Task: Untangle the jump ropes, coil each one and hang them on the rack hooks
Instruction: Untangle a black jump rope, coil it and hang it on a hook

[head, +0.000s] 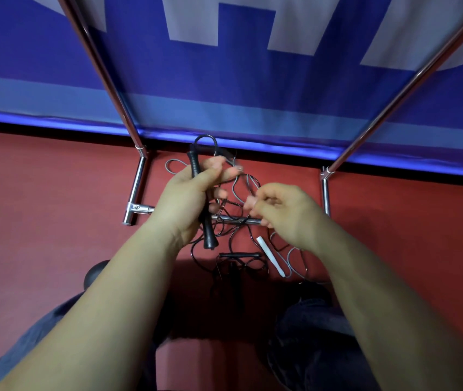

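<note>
We see our two bare forearms reaching up from the lower corners of the frame toward its centre. Our left hand (193, 193), just left of centre, has its fingers curled round a black jump-rope handle (202, 204) held roughly upright, thumb pressed near the top. Our right hand (281, 210), just right of centre and slightly lower, pinches a thin cord (248, 183) between thumb and fingertips, knuckles facing us.
</note>
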The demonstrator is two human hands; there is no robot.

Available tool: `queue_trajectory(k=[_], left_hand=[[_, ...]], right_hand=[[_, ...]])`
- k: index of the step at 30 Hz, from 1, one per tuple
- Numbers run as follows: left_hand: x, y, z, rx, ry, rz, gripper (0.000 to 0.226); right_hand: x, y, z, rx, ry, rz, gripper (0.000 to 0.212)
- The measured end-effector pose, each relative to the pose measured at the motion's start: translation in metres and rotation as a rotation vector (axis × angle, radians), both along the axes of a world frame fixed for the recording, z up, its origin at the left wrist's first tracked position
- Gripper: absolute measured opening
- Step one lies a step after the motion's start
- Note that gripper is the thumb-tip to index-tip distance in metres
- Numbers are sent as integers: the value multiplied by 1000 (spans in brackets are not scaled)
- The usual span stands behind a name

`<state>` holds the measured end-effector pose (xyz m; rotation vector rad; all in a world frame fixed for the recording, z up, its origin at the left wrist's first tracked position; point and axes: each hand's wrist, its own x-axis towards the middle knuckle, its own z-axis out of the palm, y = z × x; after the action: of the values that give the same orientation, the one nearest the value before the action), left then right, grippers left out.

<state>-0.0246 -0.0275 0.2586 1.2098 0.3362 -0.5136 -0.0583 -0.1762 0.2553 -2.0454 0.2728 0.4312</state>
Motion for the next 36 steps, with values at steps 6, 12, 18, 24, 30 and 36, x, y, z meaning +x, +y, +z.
queue_trajectory(k=[6,12,18,24,30,36], left_hand=[[-13,-7,-11,308,-165,-489,15],[-13,-6,-8,362,-226,-504,13],[-10,-5,-12,226,-112,-330,13],[-6,-6,-5,90,-10,-182,18],[0,-3,0,-135,38,-3,14],[1,-6,0,-174,-22,12,14]], right_hand=[[9,0,20,573,-12,-375,27],[9,2,20,613,-43,-442,20],[5,5,10,302,19,-192,8],[4,2,5,230,-2,-205,14],[-2,2,1,95,205,114,4],[0,8,10,281,117,42,32]])
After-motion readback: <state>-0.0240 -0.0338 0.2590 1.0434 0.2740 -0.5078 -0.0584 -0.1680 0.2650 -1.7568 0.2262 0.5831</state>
